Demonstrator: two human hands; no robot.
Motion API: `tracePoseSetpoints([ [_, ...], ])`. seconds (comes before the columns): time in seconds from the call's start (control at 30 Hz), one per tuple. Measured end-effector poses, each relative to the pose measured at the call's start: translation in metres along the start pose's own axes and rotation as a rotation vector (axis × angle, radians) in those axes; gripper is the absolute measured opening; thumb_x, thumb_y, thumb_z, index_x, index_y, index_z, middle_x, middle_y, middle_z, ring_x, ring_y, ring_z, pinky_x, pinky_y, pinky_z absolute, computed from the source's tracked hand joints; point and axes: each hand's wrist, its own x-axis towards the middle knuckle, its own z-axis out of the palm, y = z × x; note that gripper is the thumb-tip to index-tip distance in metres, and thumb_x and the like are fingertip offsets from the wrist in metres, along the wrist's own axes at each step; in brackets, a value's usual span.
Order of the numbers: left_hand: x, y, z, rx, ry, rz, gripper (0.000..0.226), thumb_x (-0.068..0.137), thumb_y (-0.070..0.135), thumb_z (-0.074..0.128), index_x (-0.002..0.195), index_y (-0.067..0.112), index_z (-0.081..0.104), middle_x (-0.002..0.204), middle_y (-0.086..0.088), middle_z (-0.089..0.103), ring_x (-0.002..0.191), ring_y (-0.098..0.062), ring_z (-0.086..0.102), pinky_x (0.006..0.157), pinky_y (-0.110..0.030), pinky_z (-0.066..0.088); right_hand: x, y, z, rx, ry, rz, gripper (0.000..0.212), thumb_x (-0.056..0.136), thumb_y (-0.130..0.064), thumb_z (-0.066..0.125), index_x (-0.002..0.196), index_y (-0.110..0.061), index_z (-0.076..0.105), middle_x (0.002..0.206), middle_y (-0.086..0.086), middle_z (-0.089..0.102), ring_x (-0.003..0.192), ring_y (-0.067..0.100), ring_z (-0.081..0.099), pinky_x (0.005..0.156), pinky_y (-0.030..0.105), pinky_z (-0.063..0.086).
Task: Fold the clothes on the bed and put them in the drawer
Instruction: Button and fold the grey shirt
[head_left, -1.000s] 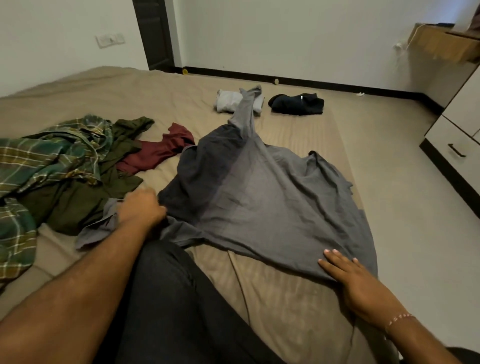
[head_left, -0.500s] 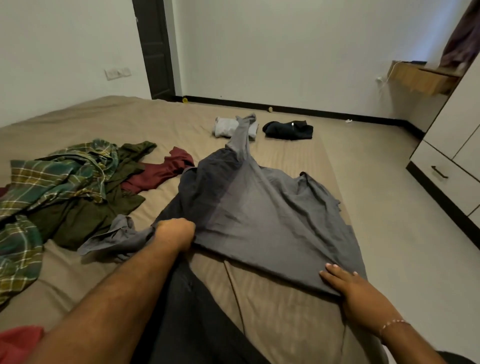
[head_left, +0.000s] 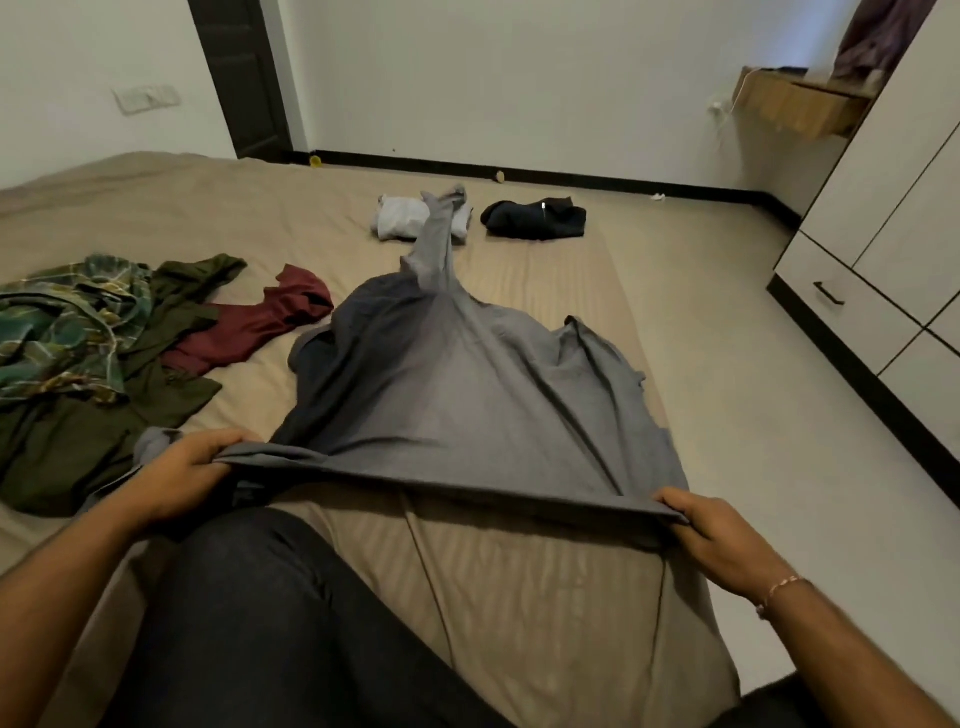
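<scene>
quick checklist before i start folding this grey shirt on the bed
1. Both hands on the hem: ok. The left hand and right hand each grip the near edge of the grey shirt.
2. Hem pulled taut: ok, stretched between the hands.
3. Body flat: not ok, wrinkles run up the middle and the right edge is rumpled.
4. Sleeve clear: not ok, the far sleeve lies over the folded pale garment.
5. Room on the left: not ok, the maroon top lies close to the shirt.
6. Buttons fastened: cannot tell.
</scene>
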Motion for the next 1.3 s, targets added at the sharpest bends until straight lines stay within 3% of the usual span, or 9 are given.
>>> tracePoseSetpoints([
  [0.13, 0.002, 0.0, -0.015, 0.073, -0.108, 0.018, 0.027, 0.095, 0.004, 0.065, 0.091, 0.027, 0.079, 0.088, 0.004, 0.077, 0.083, -0.012, 0.073, 0.077, -0.034, 0.056, -0.01, -0.003, -0.011, 0.041, -0.115, 0.009, 0.029, 0.105, -0.014, 0.055, 0.081, -0.029, 0.06, 0.082, -0.008, 0.065, 0.077, 0.012, 0.062, 0.071, 0.036, 0.051],
  [0.3, 0.023, 0.009, -0.04, 0.19, -0.118, 0.009, 0.036, 0.089, 0.001, 0.073, 0.087, 0.037, 0.074, 0.078, 0.006, 0.074, 0.076, -0.009, 0.071, 0.077, -0.045, 0.056, -0.01, -0.015, -0.031, 0.258, 0.028, 0.064, 0.048, 0.089, -0.068, 0.056, 0.086, -0.024, 0.076, 0.084, 0.005, 0.073, 0.073, 0.012, 0.067, 0.066, 0.026, 0.054],
  [0.43, 0.065, 0.039, -0.045, 0.313, 0.045, 0.063, 0.015, 0.088, 0.023, 0.078, 0.081, 0.035, 0.071, 0.075, 0.009, 0.071, 0.074, -0.007, 0.068, 0.071, -0.041, 0.056, 0.021, -0.012, -0.047, 0.275, 0.142, 0.164, 0.02, 0.1, -0.026, 0.063, 0.086, -0.019, 0.076, 0.077, 0.001, 0.073, 0.07, 0.014, 0.067, 0.068, 0.034, 0.054],
  [0.53, 0.106, 0.062, -0.038, 0.428, 0.075, 0.052, 0.012, 0.088, 0.044, 0.075, 0.086, 0.035, 0.068, 0.082, 0.004, 0.07, 0.079, -0.019, 0.067, 0.073, -0.04, 0.055, 0.054, 0.007, -0.049, 0.225, 0.202, 0.322, 0.03, 0.1, -0.025, 0.066, 0.072, -0.014, 0.071, 0.072, 0.006, 0.07, 0.074, 0.027, 0.064, 0.069, 0.038, 0.048],
  [0.7, 0.161, 0.079, 0.002, 0.818, 0.089, -0.166, 0.043, 0.087, 0.064, 0.065, 0.117, 0.035, 0.055, 0.114, 0.001, 0.065, 0.106, -0.024, 0.056, 0.095, -0.05, 0.033, 0.086, 0.017, -0.029, -0.011, 0.291, 0.548, 0.026, 0.091, -0.038, 0.064, 0.074, -0.02, 0.068, 0.082, 0.011, 0.073, 0.084, 0.037, 0.067, 0.071, 0.036, 0.049],
  [0.83, 0.167, 0.089, 0.054, 0.788, 0.155, -0.054, 0.084, 0.084, 0.053, 0.07, 0.155, 0.027, 0.031, 0.155, -0.007, 0.038, 0.146, -0.03, 0.032, 0.118, -0.066, 0.014, 0.077, 0.0, -0.005, -0.358, 0.43, 0.382, 0.025, 0.089, -0.034, 0.07, 0.111, -0.024, 0.067, 0.111, 0.009, 0.067, 0.099, 0.036, 0.063, 0.078, 0.045, 0.055],
  [0.93, 0.158, 0.098, 0.098, 0.704, 0.126, 0.268, 0.081, 0.083, 0.054, 0.061, 0.155, 0.027, 0.037, 0.161, -0.008, 0.034, 0.149, -0.029, 0.03, 0.121, -0.058, 0.021, 0.081, -0.025, 0.009, -0.374, 0.514, 0.189, 0.04, 0.084, -0.032, 0.077, 0.12, -0.02, 0.064, 0.118, 0.007, 0.064, 0.103, 0.034, 0.06, 0.082, 0.048, 0.054],
  [1.07, 0.181, 0.113, 0.13, 0.671, -0.09, 0.338, 0.072, 0.094, 0.06, 0.052, 0.157, 0.029, 0.035, 0.168, -0.005, 0.023, 0.152, -0.027, 0.027, 0.122, -0.048, 0.031, 0.127, -0.052, 0.013, -0.206, 0.546, 0.063, 0.038, 0.087, -0.031, 0.075, 0.122, -0.023, 0.063, 0.12, 0.002, 0.06, 0.109, 0.025, 0.056, 0.09, 0.044, 0.052],
  [1.3, 0.295, 0.15, 0.125, 0.441, -0.026, 0.273, 0.048, 0.099, 0.02, 0.055, 0.146, 0.023, 0.051, 0.156, -0.002, 0.042, 0.137, -0.028, 0.048, 0.111, -0.044, 0.044, 0.265, -0.028, -0.019, -0.003, 0.473, 0.381, 0.041, 0.091, -0.037, 0.065, 0.128, -0.02, 0.06, 0.127, 0.008, 0.06, 0.121, 0.032, 0.054, 0.099, 0.046, 0.05],
])
